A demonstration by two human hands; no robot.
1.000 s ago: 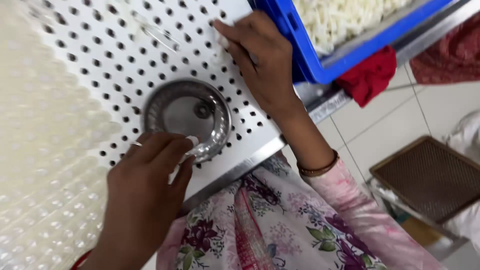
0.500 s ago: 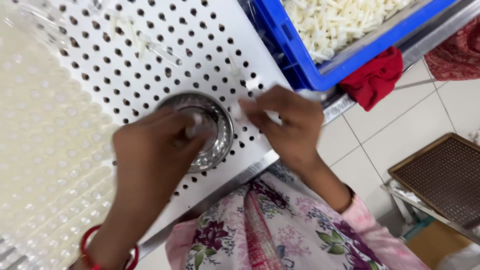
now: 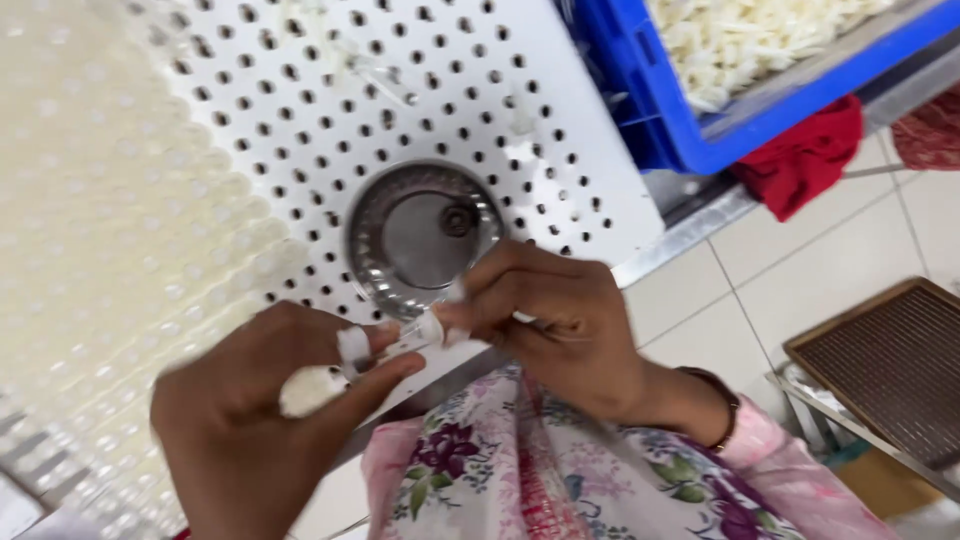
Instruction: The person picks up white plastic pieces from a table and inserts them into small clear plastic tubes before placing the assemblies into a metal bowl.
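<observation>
The small white plastic piece (image 3: 415,335) has left the metal bowl (image 3: 422,238); your left hand (image 3: 265,420) and right hand (image 3: 555,325) now pinch it together. It sits at the perforated board's (image 3: 300,120) near edge, open room below your fingers.

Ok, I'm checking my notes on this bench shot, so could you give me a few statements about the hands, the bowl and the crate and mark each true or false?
1. Both hands pinch one small white piece between them. True: the left hand and the right hand meet on the white piece.
2. The metal bowl sits on a white perforated board. True.
3. The right hand is inside the bowl. False: it is just below the bowl's rim, near the board's edge.
4. The crate is red. False: it is blue, filled with white pieces; a red cloth lies beside it.
5. The bowl is full of white pieces. False: it looks nearly empty.
</observation>
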